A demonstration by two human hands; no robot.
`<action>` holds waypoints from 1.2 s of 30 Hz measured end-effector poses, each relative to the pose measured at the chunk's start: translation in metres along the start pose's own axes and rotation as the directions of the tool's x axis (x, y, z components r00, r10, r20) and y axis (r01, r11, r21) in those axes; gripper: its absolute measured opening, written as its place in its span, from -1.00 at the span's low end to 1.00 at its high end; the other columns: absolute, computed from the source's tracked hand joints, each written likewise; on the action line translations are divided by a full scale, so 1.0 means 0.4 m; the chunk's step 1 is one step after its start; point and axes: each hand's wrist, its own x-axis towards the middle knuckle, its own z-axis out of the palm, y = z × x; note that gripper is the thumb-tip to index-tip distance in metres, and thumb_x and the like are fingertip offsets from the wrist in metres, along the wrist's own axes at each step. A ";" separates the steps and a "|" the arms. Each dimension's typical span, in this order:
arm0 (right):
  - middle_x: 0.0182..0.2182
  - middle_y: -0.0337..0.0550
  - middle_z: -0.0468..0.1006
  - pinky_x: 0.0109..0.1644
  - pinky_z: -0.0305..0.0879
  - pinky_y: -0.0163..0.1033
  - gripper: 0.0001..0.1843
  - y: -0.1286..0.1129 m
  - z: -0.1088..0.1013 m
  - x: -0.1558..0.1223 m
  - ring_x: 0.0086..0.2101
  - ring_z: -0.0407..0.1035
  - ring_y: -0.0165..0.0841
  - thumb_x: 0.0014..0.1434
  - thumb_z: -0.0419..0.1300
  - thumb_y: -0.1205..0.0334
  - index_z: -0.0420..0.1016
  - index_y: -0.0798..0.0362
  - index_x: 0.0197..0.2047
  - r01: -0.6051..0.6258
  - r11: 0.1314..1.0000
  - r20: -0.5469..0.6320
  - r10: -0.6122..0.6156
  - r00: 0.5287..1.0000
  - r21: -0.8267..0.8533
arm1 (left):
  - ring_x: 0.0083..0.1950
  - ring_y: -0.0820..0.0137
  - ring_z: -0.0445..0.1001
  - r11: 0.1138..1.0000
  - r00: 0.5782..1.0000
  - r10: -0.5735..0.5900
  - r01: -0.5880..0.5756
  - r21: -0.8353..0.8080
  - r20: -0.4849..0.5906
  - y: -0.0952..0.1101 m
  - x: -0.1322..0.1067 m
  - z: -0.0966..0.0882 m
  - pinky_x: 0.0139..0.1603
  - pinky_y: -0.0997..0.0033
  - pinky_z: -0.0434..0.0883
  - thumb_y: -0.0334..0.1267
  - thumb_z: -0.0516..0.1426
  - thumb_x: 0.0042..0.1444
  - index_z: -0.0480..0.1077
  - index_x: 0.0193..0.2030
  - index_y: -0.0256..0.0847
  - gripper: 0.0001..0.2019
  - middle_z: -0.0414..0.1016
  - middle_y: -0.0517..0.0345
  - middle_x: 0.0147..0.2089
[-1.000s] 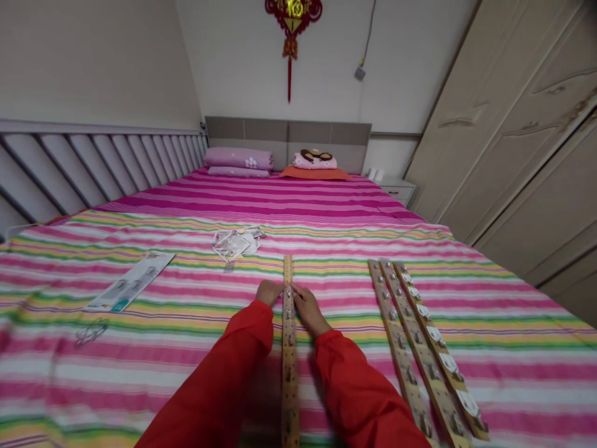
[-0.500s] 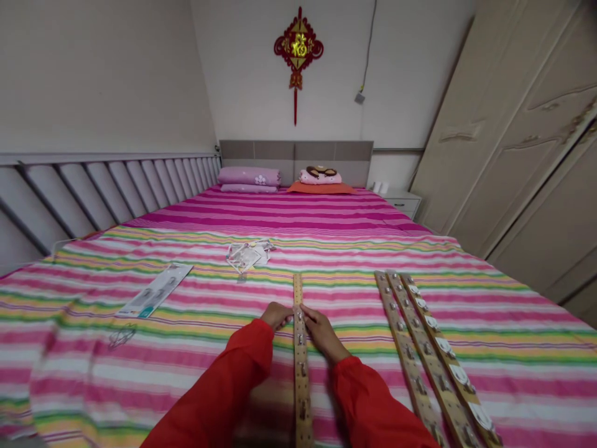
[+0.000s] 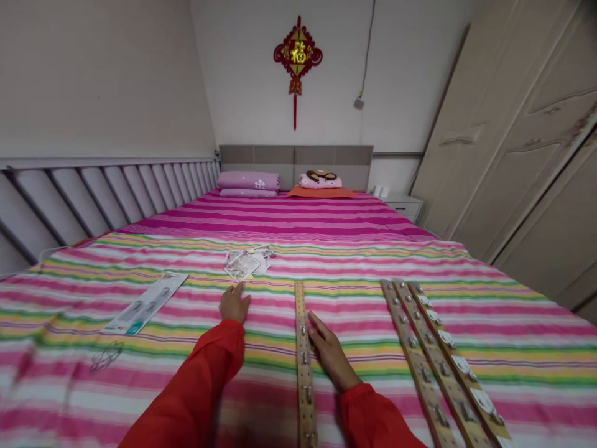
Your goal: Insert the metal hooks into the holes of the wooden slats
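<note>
A narrow perforated wooden strip (image 3: pixel 304 374) lies lengthwise on the striped bedspread (image 3: pixel 186 398) in front of the person, its near end running out of view; small metal fittings sit in a row along it, while its far end shows only bare holes. Just beside its right edge is the right hand (image 3: pixel 330 351), fingers extended and grip released; whether the fingertips touch the wood cannot be told. The left hand (image 3: pixel 234 303) is palm-down to the left of the strip, its grip loose and holding nothing visible, fingertips just short of a small pile of clear packets (image 3: pixel 246 262). Further left lie a blister card (image 3: pixel 148 305) with metal pieces and a thin wire tangle (image 3: pixel 107 356). Well to the right, three more strips lie side by side: a left strip (image 3: pixel 416 361) and a middle strip (image 3: pixel 438 361) with metal fittings, and a right strip (image 3: pixel 459 361) that also carries white pieces. Beyond, folded purple bedding (image 3: pixel 249 182) rests before the headboard (image 3: pixel 333 157).
</note>
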 end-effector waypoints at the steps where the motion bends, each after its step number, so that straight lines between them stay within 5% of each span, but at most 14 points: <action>1: -0.58 -0.30 0.39 -0.50 0.11 -0.33 -0.27 0.000 0.000 -0.001 -0.59 0.11 -0.47 -0.02 0.24 -0.11 0.32 0.05 0.18 -0.005 1.000 -0.010 0.005 1.000 0.002 | 0.17 0.05 0.26 0.998 1.000 0.015 -0.016 0.053 0.016 -0.006 0.001 0.009 0.13 0.08 0.21 -0.28 0.09 0.04 0.35 0.11 -0.24 -0.55 0.34 -0.16 0.15; 5: -0.58 -0.32 0.32 -0.52 0.09 -0.32 -0.21 -0.003 0.002 -0.004 -0.59 0.12 -0.47 -0.03 0.25 -0.11 0.26 0.10 0.21 -0.040 0.999 -0.045 0.041 0.998 0.030 | 0.12 0.08 0.33 0.996 0.997 0.074 -0.072 0.059 -0.020 -0.024 0.000 0.030 0.10 0.10 0.26 -0.28 0.08 0.06 0.41 0.05 -0.21 -0.62 0.42 -0.10 0.10; 12: -0.59 -0.31 0.37 -0.56 0.09 -0.32 -0.20 -0.004 0.003 -0.002 -0.62 0.18 -0.47 -0.07 0.29 -0.08 0.30 0.18 0.17 -0.037 0.995 -0.089 0.046 0.995 0.093 | 0.04 0.17 0.43 0.905 0.993 -0.061 0.013 -0.425 -0.100 -0.009 -0.028 0.021 0.10 0.18 0.31 -0.35 0.18 -0.08 0.43 -0.01 -0.29 -0.59 0.51 -0.10 -0.02; 14: -0.59 -0.31 0.40 -0.58 0.09 -0.33 -0.21 -0.004 0.004 0.001 -0.64 0.19 -0.48 -0.09 0.31 -0.07 0.32 0.17 0.14 -0.029 0.991 -0.103 0.042 0.994 0.128 | -0.06 0.23 0.48 0.773 0.987 -0.157 0.135 -0.620 0.020 0.027 -0.058 0.011 0.01 0.24 0.38 -0.33 0.21 -0.10 0.43 -0.02 -0.31 -0.58 0.55 -0.06 -0.11; 17: -0.57 -0.29 0.45 -0.60 0.08 -0.34 -0.23 -0.003 0.004 0.005 -0.66 0.21 -0.49 -0.11 0.32 -0.05 0.33 0.16 0.12 -0.029 0.980 -0.110 0.052 0.993 0.199 | -0.13 0.38 0.51 0.399 0.924 -0.173 0.382 -0.833 0.341 0.097 -0.115 -0.016 -0.10 0.45 0.41 -0.34 0.25 -0.11 0.46 -0.09 -0.30 -0.64 0.57 0.02 -0.16; 19: -0.55 -0.27 0.47 -0.60 0.09 -0.36 -0.26 -0.001 0.003 0.006 -0.65 0.23 -0.50 -0.10 0.32 -0.05 0.34 0.15 0.10 -0.029 0.970 -0.111 0.057 0.992 0.241 | -0.17 0.46 0.51 0.210 0.834 -0.110 0.552 -0.807 0.541 0.142 -0.150 -0.037 -0.22 0.59 0.41 -0.38 0.25 -0.10 0.48 -0.15 -0.27 -0.70 0.58 0.05 -0.17; 22: -0.54 -0.27 0.48 -0.61 0.09 -0.37 -0.33 0.002 0.002 0.005 -0.64 0.25 -0.51 -0.09 0.32 -0.05 0.38 0.13 0.05 -0.017 0.958 -0.121 0.054 0.991 0.285 | -0.22 0.50 0.52 0.092 0.731 0.005 0.680 -0.728 0.683 0.189 -0.187 -0.060 -0.27 0.65 0.41 -0.44 0.26 -0.10 0.50 -0.21 -0.27 -0.76 0.59 0.05 -0.21; 25: -0.55 -0.26 0.48 -0.62 0.09 -0.39 -0.46 0.001 0.001 0.005 -0.64 0.26 -0.51 -0.09 0.31 -0.07 0.49 0.12 -0.11 0.000 0.944 -0.121 0.042 0.992 0.330 | -0.24 0.51 0.52 0.096 0.687 0.081 0.716 -0.692 0.722 0.215 -0.208 -0.062 -0.25 0.64 0.41 -0.44 0.27 -0.11 0.51 -0.20 -0.25 -0.74 0.59 0.07 -0.22; 27: -0.55 -0.24 0.48 -0.62 0.10 -0.39 -0.55 -0.004 0.000 0.005 -0.64 0.27 -0.51 -0.07 0.30 -0.08 0.54 0.14 -0.25 0.011 0.930 -0.105 0.029 0.994 0.368 | -0.22 0.49 0.52 0.161 0.697 0.122 0.688 -0.707 0.706 0.227 -0.218 -0.055 -0.22 0.60 0.41 -0.39 0.28 -0.12 0.51 -0.18 -0.22 -0.71 0.59 0.08 -0.19; 31: -0.57 -0.19 0.48 -0.63 0.11 -0.40 -0.58 -0.030 -0.001 0.003 -0.65 0.26 -0.52 -0.05 0.28 -0.08 0.55 0.17 -0.39 -0.016 0.898 -0.064 0.049 0.997 0.440 | -0.10 0.30 0.50 0.383 0.781 0.285 0.438 -0.813 0.555 0.249 -0.236 -0.045 0.00 0.37 0.37 -0.24 0.30 -0.16 0.54 -0.22 -0.27 -0.70 0.60 0.00 -0.18; 36: -0.56 -0.20 0.50 -0.64 0.09 -0.43 -0.67 -0.078 0.005 -0.005 -0.65 0.25 -0.53 -0.04 0.32 0.03 0.55 0.16 -0.37 -0.075 0.831 0.034 0.067 0.997 0.551 | -0.13 0.21 0.51 0.539 0.771 0.389 0.253 -0.803 0.504 0.262 -0.242 -0.034 -0.02 0.22 0.38 -0.15 0.27 -0.14 0.55 -0.24 -0.25 -0.70 0.60 -0.01 -0.21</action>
